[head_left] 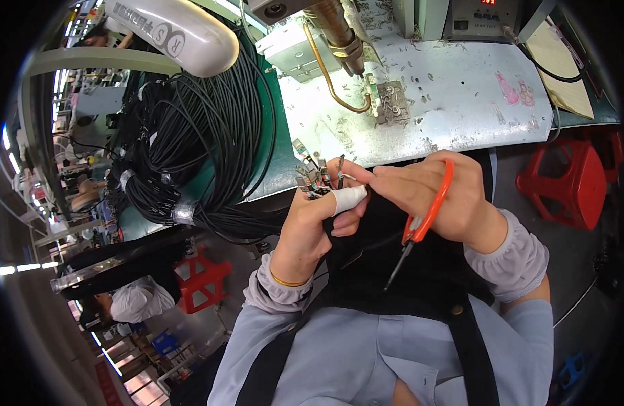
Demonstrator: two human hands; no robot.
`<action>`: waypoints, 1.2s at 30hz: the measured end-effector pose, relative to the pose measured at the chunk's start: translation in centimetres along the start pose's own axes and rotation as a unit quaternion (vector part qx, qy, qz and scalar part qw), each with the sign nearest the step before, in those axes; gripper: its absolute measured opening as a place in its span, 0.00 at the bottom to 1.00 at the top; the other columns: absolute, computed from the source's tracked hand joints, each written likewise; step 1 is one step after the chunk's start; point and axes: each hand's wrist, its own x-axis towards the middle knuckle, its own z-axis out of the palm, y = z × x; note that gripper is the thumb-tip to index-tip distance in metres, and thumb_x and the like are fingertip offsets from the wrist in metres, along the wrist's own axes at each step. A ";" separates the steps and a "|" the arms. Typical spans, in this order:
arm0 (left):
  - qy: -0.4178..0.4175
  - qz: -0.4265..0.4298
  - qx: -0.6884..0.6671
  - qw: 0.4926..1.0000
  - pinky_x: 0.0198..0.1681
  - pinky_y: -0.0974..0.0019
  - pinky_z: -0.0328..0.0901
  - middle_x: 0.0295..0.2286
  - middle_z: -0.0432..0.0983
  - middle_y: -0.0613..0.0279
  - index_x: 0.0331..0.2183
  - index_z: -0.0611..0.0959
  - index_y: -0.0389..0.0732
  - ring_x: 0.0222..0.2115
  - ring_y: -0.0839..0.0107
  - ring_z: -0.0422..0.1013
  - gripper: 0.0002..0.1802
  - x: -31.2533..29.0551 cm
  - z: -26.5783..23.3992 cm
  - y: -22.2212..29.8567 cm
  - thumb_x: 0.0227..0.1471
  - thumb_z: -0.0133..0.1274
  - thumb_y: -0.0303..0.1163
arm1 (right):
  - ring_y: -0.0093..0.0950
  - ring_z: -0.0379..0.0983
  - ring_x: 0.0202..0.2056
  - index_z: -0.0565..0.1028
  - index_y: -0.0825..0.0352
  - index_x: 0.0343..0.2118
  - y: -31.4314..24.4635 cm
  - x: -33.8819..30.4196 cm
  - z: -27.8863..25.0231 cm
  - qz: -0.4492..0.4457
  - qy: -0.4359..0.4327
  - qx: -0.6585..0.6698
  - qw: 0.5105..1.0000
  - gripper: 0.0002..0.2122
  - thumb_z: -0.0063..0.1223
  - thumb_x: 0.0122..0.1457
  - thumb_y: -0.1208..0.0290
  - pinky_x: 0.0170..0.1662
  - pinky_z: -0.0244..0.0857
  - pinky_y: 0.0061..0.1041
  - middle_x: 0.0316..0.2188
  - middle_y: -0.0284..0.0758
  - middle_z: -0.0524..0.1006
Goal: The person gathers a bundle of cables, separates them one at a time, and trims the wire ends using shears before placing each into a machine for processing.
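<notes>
My left hand (307,229), white tape round its thumb, is closed on a bunch of black cables whose stripped ends (320,174) fan out above the thumb. These ends carry small metal connectors and short coloured wires. One cable end (340,172) stands apart from the others beside the index finger. My right hand (454,199) meets the left fingertips, its fingers pressed together; whether they pinch a wire is hidden. Orange-handled scissors (434,211) hang in the right hand, a handle looped over it and the dark blades pointing down toward my lap.
A press machine (346,51) with a bent copper tube stands over a small metal fixture (392,101) on the scrap-strewn metal bench plate (454,115). A large coil of black cable (197,128) lies at left. A red stool (572,179) stands right; another person (139,301) sits far left.
</notes>
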 end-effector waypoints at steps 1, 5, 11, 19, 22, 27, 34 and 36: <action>0.007 0.001 0.011 1.000 0.11 0.81 0.44 0.16 0.64 0.65 0.31 0.72 0.34 0.10 0.85 0.52 0.09 0.0 0.0 0.0 0.42 0.47 0.21 | 0.22 0.71 0.20 0.74 0.65 0.29 0.2 -0.1 0.0 0.022 -0.012 0.052 0.998 0.11 0.55 0.38 0.73 0.20 0.58 0.16 0.25 0.31 0.76; 0.033 0.002 0.034 0.999 0.11 0.80 0.43 0.14 0.62 0.69 0.30 0.73 0.34 0.10 0.85 0.51 0.08 0.2 0.7 -0.2 0.41 0.48 0.20 | 0.23 0.70 0.18 0.73 0.65 0.28 0.0 -0.4 0.2 0.066 0.021 0.056 0.996 0.12 0.57 0.35 0.76 0.20 0.58 0.16 0.22 0.31 0.76; 0.060 0.003 0.014 0.998 0.12 0.81 0.44 0.15 0.61 0.71 0.29 0.73 0.35 0.11 0.87 0.52 0.07 0.3 0.9 -0.9 0.41 0.51 0.20 | 0.23 0.69 0.17 0.71 0.66 0.27 -0.5 -0.2 0.2 0.096 0.006 0.068 0.993 0.12 0.56 0.35 0.82 0.20 0.59 0.17 0.19 0.30 0.73; 0.129 0.286 0.268 0.911 0.25 0.80 0.60 0.22 0.69 0.67 0.30 0.73 0.35 0.21 0.83 0.64 0.10 0.4 1.9 -3.1 0.40 0.53 0.17 | 0.23 0.71 0.23 0.67 0.69 0.28 -2.1 -1.2 1.4 0.264 0.021 0.214 0.940 0.05 0.48 0.48 0.82 0.31 0.65 0.20 0.23 0.34 0.72; 0.134 0.214 0.225 0.941 0.29 0.79 0.61 0.25 0.71 0.65 0.30 0.73 0.34 0.24 0.82 0.66 0.10 0.0 1.5 -2.8 0.40 0.52 0.17 | 0.23 0.71 0.28 0.66 0.70 0.29 -2.8 -1.2 1.6 0.406 0.066 0.402 0.818 0.02 0.45 0.52 0.80 0.35 0.66 0.22 0.28 0.35 0.72; 0.129 0.226 0.222 0.940 0.31 0.79 0.62 0.28 0.72 0.63 0.30 0.74 0.32 0.28 0.80 0.67 0.10 -0.2 1.6 -2.8 0.40 0.52 0.16 | 0.23 0.70 0.33 0.65 0.71 0.31 -3.3 -0.4 0.9 0.509 0.080 0.549 0.658 0.04 0.45 0.53 0.78 0.35 0.64 0.20 0.33 0.36 0.71; 0.130 0.352 0.350 0.858 0.31 0.77 0.63 0.27 0.73 0.61 0.30 0.75 0.32 0.27 0.78 0.68 0.10 -0.2 1.3 -3.2 0.39 0.52 0.16 | 0.23 0.70 0.20 0.67 0.71 0.23 -2.1 -1.0 -0.7 0.432 -0.097 0.327 0.835 0.10 0.56 0.45 0.72 0.22 0.62 0.20 0.18 0.38 0.73; 0.127 0.379 0.369 0.839 0.31 0.76 0.63 0.26 0.73 0.60 0.30 0.75 0.32 0.27 0.78 0.69 0.10 -0.1 1.3 -3.2 0.38 0.52 0.16 | 0.27 0.67 0.14 0.67 0.71 0.19 -2.1 -1.1 -0.7 0.413 -0.159 0.198 0.874 0.12 0.59 0.41 0.69 0.18 0.60 0.22 0.12 0.38 0.69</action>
